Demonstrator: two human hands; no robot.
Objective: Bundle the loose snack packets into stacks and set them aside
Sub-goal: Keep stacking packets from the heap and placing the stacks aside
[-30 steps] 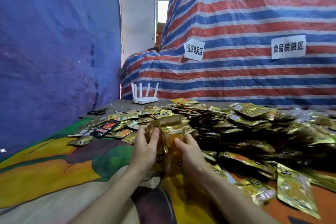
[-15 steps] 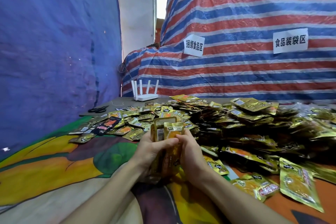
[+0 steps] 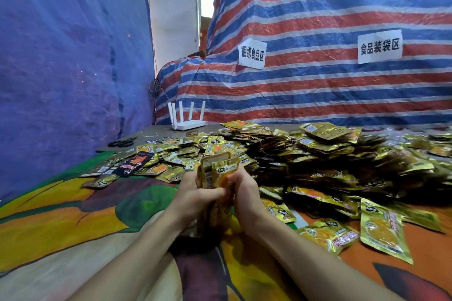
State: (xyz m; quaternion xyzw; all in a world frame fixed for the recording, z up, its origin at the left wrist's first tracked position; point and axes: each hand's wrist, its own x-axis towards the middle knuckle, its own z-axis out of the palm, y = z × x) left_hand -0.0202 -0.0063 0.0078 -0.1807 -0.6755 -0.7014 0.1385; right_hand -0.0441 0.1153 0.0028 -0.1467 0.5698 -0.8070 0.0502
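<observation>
**Held stack.** Stack of gold snack packets (image 3: 216,178), standing on end near the front edge of the worktop (image 3: 151,131), left of its middle. The long axis is upright, leaning slightly away from the person. Sealed top edges point up, and printed faces are turned toward the camera. The lower end is down at the patterned cloth (image 3: 61,222); whether it touches cannot be told.

**Left hand** (image 3: 193,199). Wrapped round the left side of the stack. The fingers are curled across its front at mid-height. The forearm comes in from the front edge, angled right.

**Right hand** (image 3: 247,193). Clasps the right side of the stack, back of the hand toward the camera, fingers curled in against the packets. The forearm comes in from the front right corner. The two hands face each other with the stack pressed between them.

**Loose packets.** Large heap (image 3: 318,154) across the middle and right of the worktop, just behind the hands and reaching the far edge. Flat strays lie toward the left, among them one black packet (image 3: 135,163). One gold packet (image 3: 384,230) lies flat by the front right.

**Other items.**
- White router (image 3: 187,117) with upright antennas, at the far edge.
- Scissors (image 3: 122,142) at the far left corner.
- Striped tarp (image 3: 318,93) behind, bearing two paper signs (image 3: 252,54).
- Blue tarp (image 3: 61,56) on the left.
</observation>
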